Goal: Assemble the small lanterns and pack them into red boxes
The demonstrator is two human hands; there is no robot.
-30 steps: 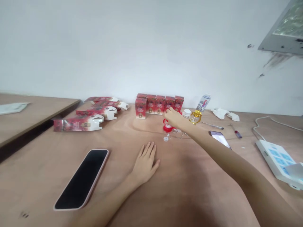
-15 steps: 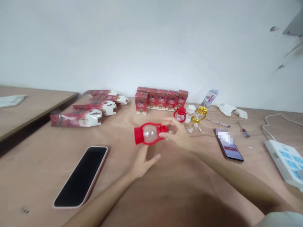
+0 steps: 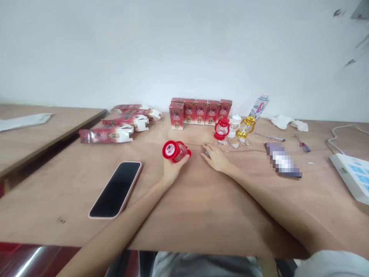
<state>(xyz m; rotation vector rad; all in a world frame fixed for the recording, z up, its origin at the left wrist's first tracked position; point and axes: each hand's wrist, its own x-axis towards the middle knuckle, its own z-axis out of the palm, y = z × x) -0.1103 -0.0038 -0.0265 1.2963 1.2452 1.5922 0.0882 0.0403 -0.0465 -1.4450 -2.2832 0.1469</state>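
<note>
A small red lantern (image 3: 181,151) with a clear globe is gripped in my left hand (image 3: 172,169). It is tilted so that its round red base, with a printed sticker, faces me. My right hand (image 3: 216,158) rests low on the table to the right, its fingers stretched out and apart. A small greyish thing (image 3: 206,153) shows between its thumb and fingers, too small to name. Just beyond that hand lie several small metal pieces (image 3: 235,145). Behind them stand a red lantern (image 3: 221,129), a white lantern (image 3: 234,126) and a gold lantern (image 3: 246,127).
Red printed boxes (image 3: 200,112) stand by the wall, with flattened cartons (image 3: 106,134) to their left. A black-screened phone (image 3: 117,190) lies near my left forearm. On the right are another phone (image 3: 284,159), a screwdriver (image 3: 304,146), crumpled tissue (image 3: 281,121) and a power strip (image 3: 351,175).
My right hand has let go of the red lantern and moved down to the table. My left hand has taken hold of the lantern, whose base has turned towards me. The view has shifted.
</note>
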